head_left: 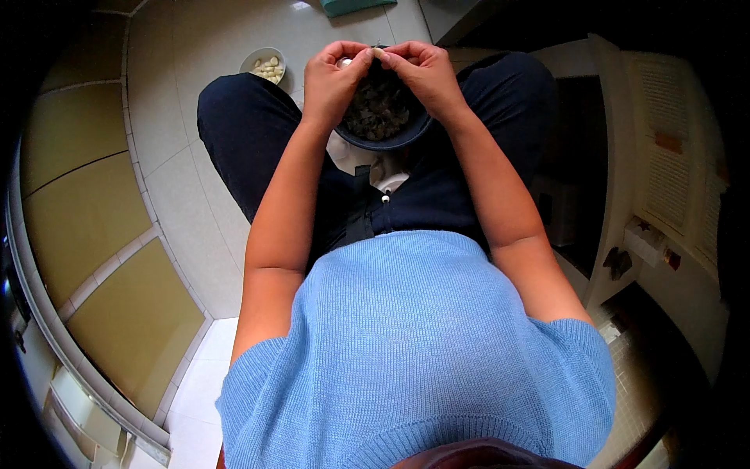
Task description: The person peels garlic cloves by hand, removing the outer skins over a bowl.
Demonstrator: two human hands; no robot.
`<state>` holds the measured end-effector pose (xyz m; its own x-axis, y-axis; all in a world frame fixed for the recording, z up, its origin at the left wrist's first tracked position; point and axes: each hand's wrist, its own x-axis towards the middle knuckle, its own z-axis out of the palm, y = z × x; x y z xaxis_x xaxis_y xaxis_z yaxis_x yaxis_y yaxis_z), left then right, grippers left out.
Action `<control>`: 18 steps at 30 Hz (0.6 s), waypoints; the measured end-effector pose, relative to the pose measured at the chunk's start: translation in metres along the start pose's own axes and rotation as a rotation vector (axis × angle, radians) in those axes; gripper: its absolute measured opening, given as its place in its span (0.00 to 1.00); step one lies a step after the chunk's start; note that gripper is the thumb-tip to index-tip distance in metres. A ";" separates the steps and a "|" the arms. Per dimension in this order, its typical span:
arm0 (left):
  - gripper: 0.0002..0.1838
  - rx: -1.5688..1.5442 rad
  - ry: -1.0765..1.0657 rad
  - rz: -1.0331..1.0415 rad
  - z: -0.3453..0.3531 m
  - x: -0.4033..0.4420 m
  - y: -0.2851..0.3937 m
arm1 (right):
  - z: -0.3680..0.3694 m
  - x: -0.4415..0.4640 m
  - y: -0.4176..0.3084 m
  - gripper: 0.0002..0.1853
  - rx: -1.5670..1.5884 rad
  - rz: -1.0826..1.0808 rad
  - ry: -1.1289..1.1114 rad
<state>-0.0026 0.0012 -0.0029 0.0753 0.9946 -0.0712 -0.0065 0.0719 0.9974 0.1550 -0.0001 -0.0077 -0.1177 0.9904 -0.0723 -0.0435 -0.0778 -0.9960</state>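
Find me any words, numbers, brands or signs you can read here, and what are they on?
None can be read anywhere.
Blue top: no lettering shows.
Pale piece between the fingers: too small to tell any marks.
Pale item with a dark shape, on the right: too small and blurred to read.

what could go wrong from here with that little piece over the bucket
The small piece is pinched in the fingertips of the left hand and right hand, so it could slip and drop among the dark scraps in the bucket.

The bowl of pale pieces sits on the floor close by the left knee; a shift of that leg might knock it.
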 end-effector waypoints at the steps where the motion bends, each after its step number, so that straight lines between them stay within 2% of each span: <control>1: 0.10 0.040 0.030 0.032 0.000 0.000 -0.001 | 0.000 0.000 0.002 0.11 -0.039 -0.037 0.018; 3: 0.10 0.081 0.060 0.064 0.000 0.001 -0.002 | 0.000 0.002 0.006 0.11 -0.077 -0.074 0.038; 5: 0.10 0.290 0.082 0.260 0.002 0.001 -0.002 | 0.000 0.004 0.011 0.10 -0.187 -0.103 0.079; 9: 0.10 0.275 0.117 0.243 0.002 0.003 -0.009 | 0.001 0.003 0.010 0.10 -0.284 -0.147 0.103; 12: 0.09 0.323 0.115 0.163 0.001 0.000 -0.003 | 0.005 -0.001 0.006 0.09 -0.278 -0.160 0.111; 14: 0.08 0.216 0.128 0.035 0.002 0.001 -0.006 | 0.007 -0.003 -0.001 0.09 -0.314 -0.172 0.127; 18: 0.07 0.065 0.109 -0.081 0.003 0.001 -0.007 | 0.009 -0.005 -0.004 0.09 -0.304 -0.167 0.123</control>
<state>0.0008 0.0013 -0.0099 -0.0359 0.9882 -0.1491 0.0603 0.1511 0.9867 0.1471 -0.0058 -0.0025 -0.0124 0.9943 0.1056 0.2466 0.1054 -0.9634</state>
